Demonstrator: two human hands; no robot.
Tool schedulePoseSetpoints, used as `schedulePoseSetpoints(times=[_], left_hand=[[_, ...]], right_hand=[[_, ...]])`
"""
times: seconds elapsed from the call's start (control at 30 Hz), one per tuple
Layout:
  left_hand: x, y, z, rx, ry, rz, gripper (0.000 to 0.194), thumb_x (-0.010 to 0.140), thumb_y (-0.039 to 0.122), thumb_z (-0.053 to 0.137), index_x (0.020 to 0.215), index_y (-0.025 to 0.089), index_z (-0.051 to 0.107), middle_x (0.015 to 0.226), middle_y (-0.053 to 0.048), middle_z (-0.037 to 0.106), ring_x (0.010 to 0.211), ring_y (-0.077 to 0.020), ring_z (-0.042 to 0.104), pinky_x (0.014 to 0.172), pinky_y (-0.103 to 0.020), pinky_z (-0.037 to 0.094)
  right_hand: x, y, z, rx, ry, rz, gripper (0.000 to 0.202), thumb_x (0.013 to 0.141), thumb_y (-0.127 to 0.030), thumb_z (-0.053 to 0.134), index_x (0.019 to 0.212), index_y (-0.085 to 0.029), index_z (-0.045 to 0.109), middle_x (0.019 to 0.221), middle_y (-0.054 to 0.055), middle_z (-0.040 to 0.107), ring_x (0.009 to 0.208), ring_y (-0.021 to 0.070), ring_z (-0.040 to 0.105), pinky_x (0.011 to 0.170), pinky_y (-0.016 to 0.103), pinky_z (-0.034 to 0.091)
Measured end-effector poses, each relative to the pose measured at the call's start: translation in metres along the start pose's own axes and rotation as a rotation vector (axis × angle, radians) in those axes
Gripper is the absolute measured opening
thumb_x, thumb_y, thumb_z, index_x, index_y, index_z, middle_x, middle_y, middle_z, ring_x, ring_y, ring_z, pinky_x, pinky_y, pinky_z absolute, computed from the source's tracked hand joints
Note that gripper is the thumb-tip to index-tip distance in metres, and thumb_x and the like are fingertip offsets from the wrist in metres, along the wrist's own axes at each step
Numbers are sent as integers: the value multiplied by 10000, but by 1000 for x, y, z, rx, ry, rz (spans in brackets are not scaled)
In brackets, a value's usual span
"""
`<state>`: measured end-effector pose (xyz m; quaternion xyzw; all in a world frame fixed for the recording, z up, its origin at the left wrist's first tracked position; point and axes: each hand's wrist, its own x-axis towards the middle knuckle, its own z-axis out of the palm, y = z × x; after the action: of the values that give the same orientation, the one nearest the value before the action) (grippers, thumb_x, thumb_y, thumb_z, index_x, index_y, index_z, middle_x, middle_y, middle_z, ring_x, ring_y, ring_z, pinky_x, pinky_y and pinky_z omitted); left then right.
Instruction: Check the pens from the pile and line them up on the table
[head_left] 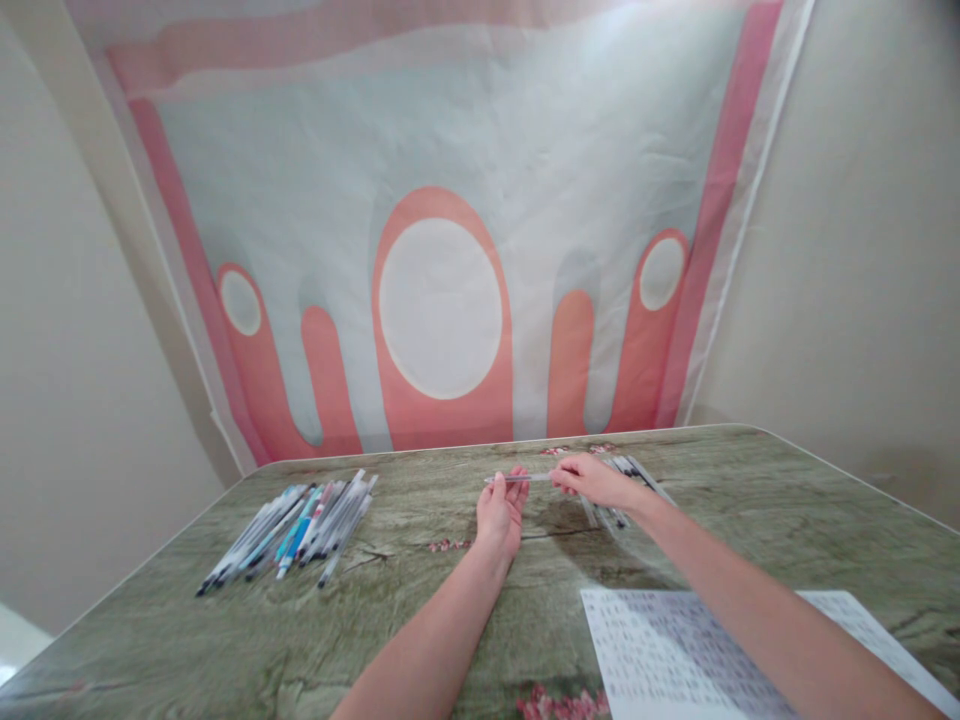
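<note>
Above the middle of the table, a slim clear pen [534, 477] lies level between my two hands. My left hand [501, 510] is palm up, its thumb and fingers closed on the pen's left end. At the other end, the fingers of my right hand [589, 477] pinch the pen. Beneath and behind my right hand lies a small group of clear pens [641, 478], partly covered by that hand and arm. Over to the left rests a larger pile of pens [300, 525], mostly clear with dark tips, several blue and one pinkish.
A sheet covered with handwriting [660, 650] lies at the front right, partly under my right forearm. The wood-patterned table [420, 640] carries printed pink blossoms. Behind its far edge hangs a pink and grey printed cloth [480, 130], with a plain wall [847, 250] at the right.
</note>
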<state>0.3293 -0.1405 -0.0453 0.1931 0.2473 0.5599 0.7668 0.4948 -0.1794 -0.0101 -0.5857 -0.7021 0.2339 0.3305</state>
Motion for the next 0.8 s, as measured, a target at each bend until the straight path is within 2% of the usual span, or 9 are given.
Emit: schedulePoseSetpoints(times=[0.1, 0.27, 0.47, 0.63, 0.8], left_hand=[[0, -1, 0, -5, 1, 8, 76, 801, 180, 473, 756, 122, 452, 906, -146, 623, 808, -166, 620, 742, -301, 499], [0, -1, 0, 3, -7, 3, 71, 797, 175, 480, 760, 126, 443, 905, -145, 624, 820, -172, 618, 751, -304, 496], [-1, -1, 1, 2, -14, -6, 71, 795, 179, 485, 774, 122, 450, 904, -144, 623, 829, -172, 616, 763, -304, 492], [-2, -1, 0, 9, -25, -15, 74, 792, 184, 491, 769, 125, 452, 908, -142, 625, 829, -175, 616, 756, -309, 494], [-3, 0, 1, 6, -17, -17, 75, 791, 180, 491, 758, 128, 448, 894, -142, 628, 831, -178, 616, 750, -309, 494]], right_hand=[[0, 0, -3, -8, -10, -3, 395, 743, -481, 443, 668, -130, 608, 618, 37, 627, 546, 114, 539, 514, 202, 392], [0, 1, -2, 108, -73, 101, 509, 791, -518, 323, 658, -108, 594, 572, 53, 607, 492, 108, 528, 491, 211, 402], [-2, 2, -6, 7, 2, 13, 388, 696, -508, 507, 682, -129, 590, 602, 21, 602, 531, 103, 513, 494, 201, 375], [-3, 0, -5, 143, -137, 109, 509, 777, -544, 334, 677, -116, 591, 586, 46, 608, 496, 108, 526, 492, 219, 396], [-4, 2, -7, 23, -38, 16, 383, 686, -508, 521, 685, -131, 584, 610, 26, 604, 540, 108, 522, 492, 201, 374]])
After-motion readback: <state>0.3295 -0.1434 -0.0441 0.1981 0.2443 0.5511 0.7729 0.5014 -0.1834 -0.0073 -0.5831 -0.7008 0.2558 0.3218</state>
